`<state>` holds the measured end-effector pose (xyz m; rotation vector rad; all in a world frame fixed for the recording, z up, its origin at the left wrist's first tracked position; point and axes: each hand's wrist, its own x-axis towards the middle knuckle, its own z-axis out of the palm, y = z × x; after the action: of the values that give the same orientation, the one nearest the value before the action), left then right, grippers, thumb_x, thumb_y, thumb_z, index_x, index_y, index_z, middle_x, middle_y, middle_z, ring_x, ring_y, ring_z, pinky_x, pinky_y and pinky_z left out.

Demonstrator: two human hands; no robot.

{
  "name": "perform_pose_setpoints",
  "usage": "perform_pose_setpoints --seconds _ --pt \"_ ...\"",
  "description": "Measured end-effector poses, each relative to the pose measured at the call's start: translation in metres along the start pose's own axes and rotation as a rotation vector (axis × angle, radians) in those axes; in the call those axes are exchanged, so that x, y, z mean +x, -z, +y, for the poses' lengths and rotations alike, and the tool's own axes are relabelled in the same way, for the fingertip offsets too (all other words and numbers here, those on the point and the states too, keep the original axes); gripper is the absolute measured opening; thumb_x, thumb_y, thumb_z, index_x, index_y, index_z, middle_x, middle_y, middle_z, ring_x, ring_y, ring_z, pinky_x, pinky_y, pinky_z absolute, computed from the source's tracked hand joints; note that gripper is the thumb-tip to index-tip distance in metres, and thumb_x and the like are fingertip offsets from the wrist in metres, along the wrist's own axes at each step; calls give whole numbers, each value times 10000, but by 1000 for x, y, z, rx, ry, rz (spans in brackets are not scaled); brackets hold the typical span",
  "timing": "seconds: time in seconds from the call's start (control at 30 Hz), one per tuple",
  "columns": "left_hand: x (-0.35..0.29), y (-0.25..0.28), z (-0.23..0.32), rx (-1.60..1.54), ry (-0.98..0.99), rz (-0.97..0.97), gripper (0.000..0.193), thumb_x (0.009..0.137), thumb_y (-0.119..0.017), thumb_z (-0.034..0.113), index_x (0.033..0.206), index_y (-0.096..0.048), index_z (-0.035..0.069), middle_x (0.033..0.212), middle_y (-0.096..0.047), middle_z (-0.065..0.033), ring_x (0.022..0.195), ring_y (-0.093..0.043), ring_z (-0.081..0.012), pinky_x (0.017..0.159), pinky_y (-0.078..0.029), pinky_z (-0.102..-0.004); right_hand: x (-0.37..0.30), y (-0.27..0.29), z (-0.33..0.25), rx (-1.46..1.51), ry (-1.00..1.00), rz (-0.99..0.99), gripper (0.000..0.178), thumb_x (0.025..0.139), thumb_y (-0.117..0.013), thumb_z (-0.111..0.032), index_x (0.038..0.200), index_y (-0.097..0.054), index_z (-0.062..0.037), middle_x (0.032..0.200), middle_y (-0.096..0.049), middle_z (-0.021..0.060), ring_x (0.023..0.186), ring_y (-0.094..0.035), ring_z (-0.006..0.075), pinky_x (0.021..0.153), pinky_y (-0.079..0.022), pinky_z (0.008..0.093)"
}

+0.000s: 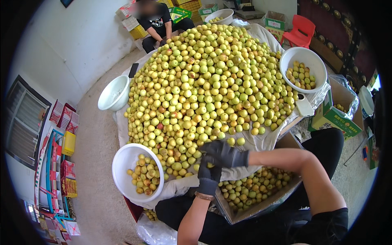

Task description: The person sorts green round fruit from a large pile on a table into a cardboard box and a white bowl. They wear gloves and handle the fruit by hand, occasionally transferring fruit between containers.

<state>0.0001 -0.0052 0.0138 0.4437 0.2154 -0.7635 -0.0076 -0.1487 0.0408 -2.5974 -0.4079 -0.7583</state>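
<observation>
Both my hands wear dark gloves and meet at the near edge of a big heap of small round yellow-green fruit [204,85] that look like jujubes. My left hand [209,176] is closed with a single jujube [210,165] showing at its fingers. Over it lies my right hand [228,154], its fingers curled against the left one; what they hold is hidden. Below my right forearm stands an open cardboard box [228,214] with many jujubes [253,190] in it. Left of my left hand, a white basin [118,179] holds browner jujubes [145,175].
The heap lies on a pale cloth [261,141]. A second basin [320,67] with fruit stands at the right, a pale basin [114,94] at the left. Across the heap sits another person [157,24]. A red chair [301,30], a green carton [337,118] and a blue rack [53,167] stand around.
</observation>
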Motion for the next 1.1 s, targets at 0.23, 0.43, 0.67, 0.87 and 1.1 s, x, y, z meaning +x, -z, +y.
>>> perform_pose_setpoints --seconds 0.23,0.43,0.67,0.87,1.1 --pt "-12 -16 14 127 -1 206 173 914 -534 265 924 -552 93 711 -554 -22 443 -406 -90 292 -205 -199 182 91 221 -270 -932 28 650 852 -486 -325 1412 -228 -118 1431 -254 219 1193 -419 390 971 -381 457" --pt "-15 -2 15 380 -74 169 151 877 -571 141 1006 -582 66 916 -589 -31 846 -576 -120 688 -514 -259 184 54 250 -195 -952 -12 542 754 -636 -297 1232 -466 -106 1315 -388 197 1151 -456 392 930 -425 451" --pt "-11 -17 7 222 232 146 200 891 -555 163 1022 -590 16 773 -604 -43 640 -598 -117 504 -509 -227 139 19 221 -279 -669 65 379 781 -593 -227 1100 -473 -61 1146 -486 199 1002 -527 393 821 -464 465" --pt "12 7 -15 157 180 121 328 867 -503 43 1194 -509 35 1025 -572 -122 844 -580 -192 706 -517 -270 120 37 178 -10 -455 172 232 884 -509 -210 1057 -502 -55 960 -571 223 868 -568 392 740 -457 468" --pt "-12 -19 -9 171 -6 82 435 826 -572 146 1240 -446 190 1000 -548 -45 786 -573 -166 599 -492 -291 34 14 10 25 -46 -235 297 898 -508 -355 1052 -508 -100 892 -580 136 668 -626 307 516 -497 404"
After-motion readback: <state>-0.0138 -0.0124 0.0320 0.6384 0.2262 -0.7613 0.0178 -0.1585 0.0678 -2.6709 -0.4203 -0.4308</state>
